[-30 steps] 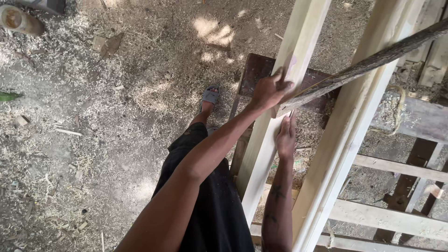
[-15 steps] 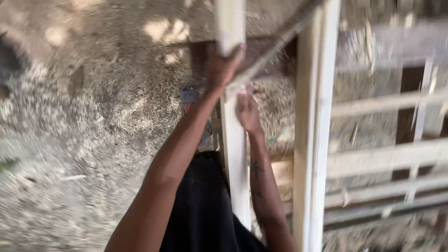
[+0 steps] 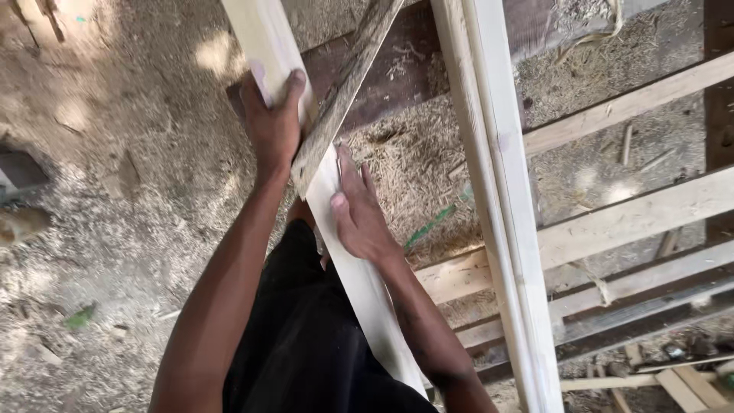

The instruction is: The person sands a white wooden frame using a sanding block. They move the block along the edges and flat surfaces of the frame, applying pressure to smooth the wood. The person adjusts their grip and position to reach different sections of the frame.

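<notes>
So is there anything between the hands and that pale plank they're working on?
Nothing visible. The left hand wraps the pale plank directly, and the right hand lies flat against its side. The only thing close by is a weathered grey slat, which crosses over the plank between the two hands.

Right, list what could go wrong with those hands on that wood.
The left hand grips the pale plank just where the rough grey batten crosses it, so its fingers might get pinched. The right hand lies bare along the plank's edge; splinters seem possible. Loose sawdust on the ground could be slippery underfoot.
</notes>
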